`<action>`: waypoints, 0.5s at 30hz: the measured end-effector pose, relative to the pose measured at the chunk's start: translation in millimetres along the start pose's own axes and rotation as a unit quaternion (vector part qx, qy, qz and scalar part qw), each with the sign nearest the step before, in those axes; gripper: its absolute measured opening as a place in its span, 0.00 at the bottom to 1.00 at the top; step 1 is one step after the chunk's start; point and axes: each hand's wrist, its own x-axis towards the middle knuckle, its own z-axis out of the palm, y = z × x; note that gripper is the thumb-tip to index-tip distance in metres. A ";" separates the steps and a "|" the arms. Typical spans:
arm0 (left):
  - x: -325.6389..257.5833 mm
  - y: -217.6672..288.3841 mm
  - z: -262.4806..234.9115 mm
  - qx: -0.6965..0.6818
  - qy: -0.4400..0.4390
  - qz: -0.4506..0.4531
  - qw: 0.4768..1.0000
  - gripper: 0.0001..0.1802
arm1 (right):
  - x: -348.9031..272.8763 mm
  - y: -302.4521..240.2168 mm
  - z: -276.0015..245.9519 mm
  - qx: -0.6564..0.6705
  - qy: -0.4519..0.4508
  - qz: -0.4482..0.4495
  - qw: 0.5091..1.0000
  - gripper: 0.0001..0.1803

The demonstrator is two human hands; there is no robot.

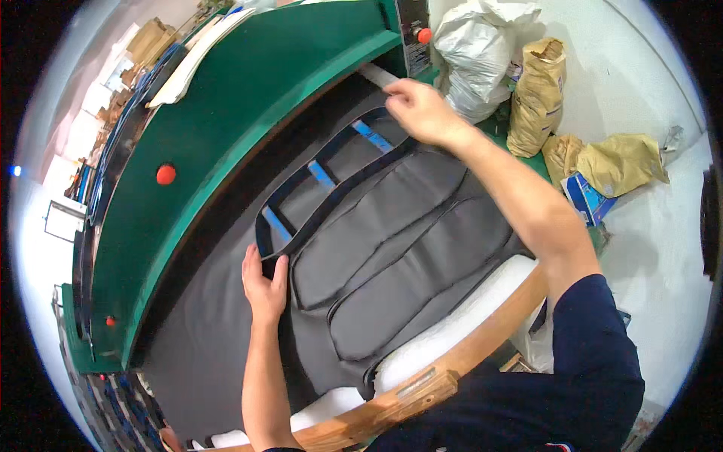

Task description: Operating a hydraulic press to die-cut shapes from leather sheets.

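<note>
A long, narrow cutting die with dark walls and blue cross braces stands on a sheet of black leather-like material. My left hand grips its near end, thumb on one side and fingers on the other. At the far end, my right hand is closed, its fingertips at a pale flat strip under the green press. Next to the die, curved outlines mark the black sheet, resembling cut panels; whether they are cut through is not visible.
A green press beam with red buttons arches over the far side. White rolled padding and a wooden edge lie along my side. Right of the press stand a white plastic sack and brown paper bags.
</note>
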 end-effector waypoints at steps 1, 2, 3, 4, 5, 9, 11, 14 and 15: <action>0.4 0.9 5.8 0.041 0.042 0.066 0.996 0.31 | 10.8 42.2 -13.2 0.102 0.014 0.058 0.993 0.19; -1.6 -5.3 4.2 -0.006 0.035 0.028 0.999 0.30 | 7.9 53.8 -23.6 0.101 -0.023 0.069 0.992 0.17; -0.9 -5.8 5.2 -0.005 0.030 0.030 0.999 0.30 | 5.1 62.8 -34.3 0.096 -0.058 0.081 0.990 0.16; 0.4 -5.8 5.2 -0.022 0.031 0.027 0.999 0.30 | 1.2 74.1 -31.1 0.125 -0.088 0.090 0.984 0.15; 1.3 -5.0 5.1 -0.039 0.031 0.024 0.998 0.29 | -5.9 83.3 -26.8 0.154 -0.117 0.099 0.976 0.15; 2.8 -2.2 3.1 -0.006 0.017 0.022 1.000 0.27 | -7.8 80.4 -25.2 0.205 -0.131 0.102 0.965 0.16; 3.4 0.0 3.1 -0.027 0.006 0.015 1.000 0.26 | -6.4 83.2 -27.7 0.185 -0.138 0.103 0.967 0.16; 2.4 -1.3 4.2 -0.076 0.013 0.018 0.997 0.25 | -4.2 85.7 -28.1 0.226 -0.161 0.167 0.946 0.18; 2.0 -3.1 3.9 -0.076 0.013 0.020 0.997 0.25 | -4.4 84.5 -30.5 0.226 -0.160 0.166 0.946 0.18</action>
